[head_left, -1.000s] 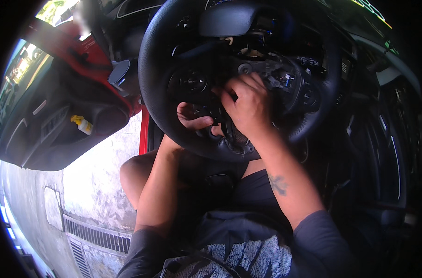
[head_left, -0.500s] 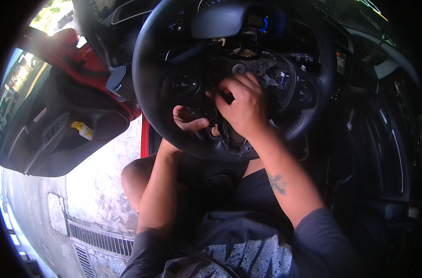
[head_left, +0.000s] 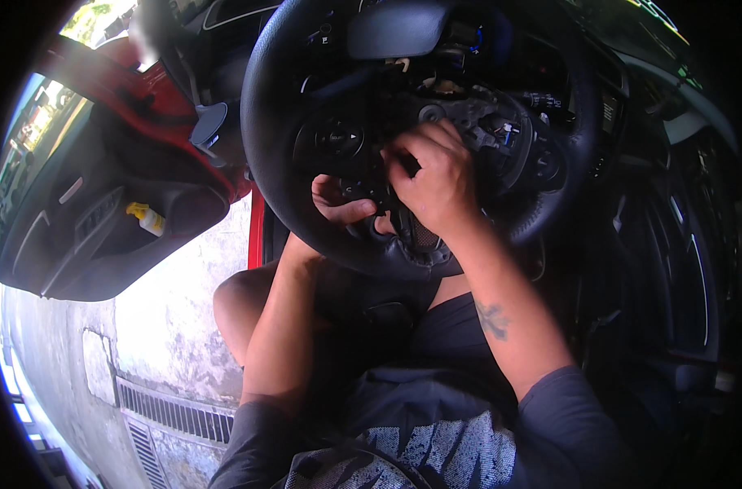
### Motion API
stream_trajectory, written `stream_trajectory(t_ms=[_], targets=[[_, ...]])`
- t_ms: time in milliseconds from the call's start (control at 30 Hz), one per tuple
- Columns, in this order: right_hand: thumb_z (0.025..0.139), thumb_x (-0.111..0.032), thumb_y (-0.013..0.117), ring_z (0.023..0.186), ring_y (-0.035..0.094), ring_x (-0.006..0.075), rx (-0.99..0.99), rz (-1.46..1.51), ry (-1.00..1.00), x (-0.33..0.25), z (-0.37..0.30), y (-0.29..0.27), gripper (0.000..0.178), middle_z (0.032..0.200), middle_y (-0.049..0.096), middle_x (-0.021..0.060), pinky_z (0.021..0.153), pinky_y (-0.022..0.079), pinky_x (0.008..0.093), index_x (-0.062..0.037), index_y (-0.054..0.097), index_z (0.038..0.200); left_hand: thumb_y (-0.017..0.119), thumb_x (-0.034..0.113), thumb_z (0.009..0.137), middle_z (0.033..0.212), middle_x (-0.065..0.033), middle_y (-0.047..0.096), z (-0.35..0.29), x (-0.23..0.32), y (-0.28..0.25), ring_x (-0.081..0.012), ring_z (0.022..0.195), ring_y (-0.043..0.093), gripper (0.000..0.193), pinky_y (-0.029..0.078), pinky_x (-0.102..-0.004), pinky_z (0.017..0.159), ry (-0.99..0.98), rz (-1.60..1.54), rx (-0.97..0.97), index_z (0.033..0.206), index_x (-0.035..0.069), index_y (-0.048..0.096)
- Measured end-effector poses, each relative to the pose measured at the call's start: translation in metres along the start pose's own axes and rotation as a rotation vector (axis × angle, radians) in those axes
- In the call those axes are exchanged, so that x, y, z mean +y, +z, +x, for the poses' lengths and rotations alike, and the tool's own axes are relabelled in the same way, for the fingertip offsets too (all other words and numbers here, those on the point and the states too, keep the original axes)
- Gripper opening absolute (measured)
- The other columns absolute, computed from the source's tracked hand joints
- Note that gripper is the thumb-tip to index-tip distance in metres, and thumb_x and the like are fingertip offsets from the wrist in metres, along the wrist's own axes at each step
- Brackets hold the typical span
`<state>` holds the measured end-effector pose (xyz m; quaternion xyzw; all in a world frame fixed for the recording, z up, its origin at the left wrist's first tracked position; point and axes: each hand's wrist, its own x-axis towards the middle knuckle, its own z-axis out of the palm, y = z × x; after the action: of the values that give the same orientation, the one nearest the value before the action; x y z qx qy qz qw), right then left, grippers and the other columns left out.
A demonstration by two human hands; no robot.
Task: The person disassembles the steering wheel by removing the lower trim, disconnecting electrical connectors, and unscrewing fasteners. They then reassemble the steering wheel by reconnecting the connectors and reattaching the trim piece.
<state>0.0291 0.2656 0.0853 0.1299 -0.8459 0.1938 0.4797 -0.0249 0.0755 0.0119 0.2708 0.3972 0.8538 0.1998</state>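
A black steering wheel (head_left: 265, 138) fills the upper middle of the view. Its centre is open, showing wiring and connectors (head_left: 501, 126). A black pad (head_left: 395, 28) hangs loose at the top of the hub. My left hand (head_left: 338, 204) reaches up from below, fingers curled onto the lower part of the hub beneath the left button cluster (head_left: 338, 138). My right hand (head_left: 440, 183) lies over the hub's centre, fingers and thumb pinched on a small dark part that the hand mostly hides. The two hands touch each other.
The car door (head_left: 102, 212) stands open on the left, with a yellow object (head_left: 145, 218) in its pocket. Below it lies concrete ground (head_left: 183, 326) with a drain grate (head_left: 171, 411). My knee (head_left: 240, 306) is under the wheel. A dark console is to the right.
Both hands stay at the hub's centre. My right hand's fingers have closed in a little tighter, and the view has shifted slightly.
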Motion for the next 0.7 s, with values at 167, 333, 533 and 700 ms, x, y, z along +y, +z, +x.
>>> stream_trajectory(t_ms=[167, 333, 533, 700], targets=[[0.082, -0.007, 0.084, 0.090, 0.069, 0.0388, -0.046, 0.005, 0.051, -0.001, 0.000, 0.000, 0.011, 0.090, 0.072, 0.0125, 0.084, 0.056, 0.0485, -0.0053, 0.075, 0.088, 0.089, -0.012, 0.079, 0.119, -0.0078, 0.079, -0.002, 0.000, 0.002, -0.0199, 0.108, 0.077, 0.062, 0.062, -0.0352, 0.098, -0.022, -0.007, 0.049, 0.135, 0.004, 0.069], [0.082, -0.003, 0.080, 0.092, 0.070, 0.0375, -0.060, 0.117, 0.180, -0.008, 0.003, -0.007, 0.009, 0.091, 0.073, 0.0122, 0.084, 0.057, 0.0466, -0.0058, 0.076, 0.089, 0.091, -0.013, 0.076, 0.121, -0.0072, 0.076, -0.003, -0.010, -0.011, -0.0203, 0.112, 0.075, 0.072, 0.062, -0.0357, 0.100, -0.081, -0.083, 0.147, 0.139, 0.006, 0.062], [0.082, -0.002, 0.079, 0.092, 0.070, 0.0360, -0.099, 0.211, 0.275, -0.005, 0.004, -0.009, 0.011, 0.091, 0.074, 0.0114, 0.085, 0.057, 0.0452, -0.0059, 0.078, 0.092, 0.092, -0.012, 0.074, 0.121, -0.0041, 0.075, -0.002, -0.002, -0.006, -0.0179, 0.112, 0.074, 0.066, 0.061, -0.0345, 0.100, -0.110, -0.033, 0.110, 0.133, 0.007, 0.069], [0.082, -0.003, 0.081, 0.093, 0.069, 0.0385, -0.075, 0.036, 0.087, -0.006, 0.003, -0.005, 0.009, 0.091, 0.074, 0.0127, 0.086, 0.057, 0.0465, -0.0053, 0.077, 0.089, 0.091, -0.014, 0.075, 0.123, -0.0018, 0.076, -0.001, -0.006, -0.009, -0.0164, 0.113, 0.074, 0.060, 0.060, -0.0329, 0.099, -0.032, -0.017, 0.063, 0.127, 0.009, 0.075]])
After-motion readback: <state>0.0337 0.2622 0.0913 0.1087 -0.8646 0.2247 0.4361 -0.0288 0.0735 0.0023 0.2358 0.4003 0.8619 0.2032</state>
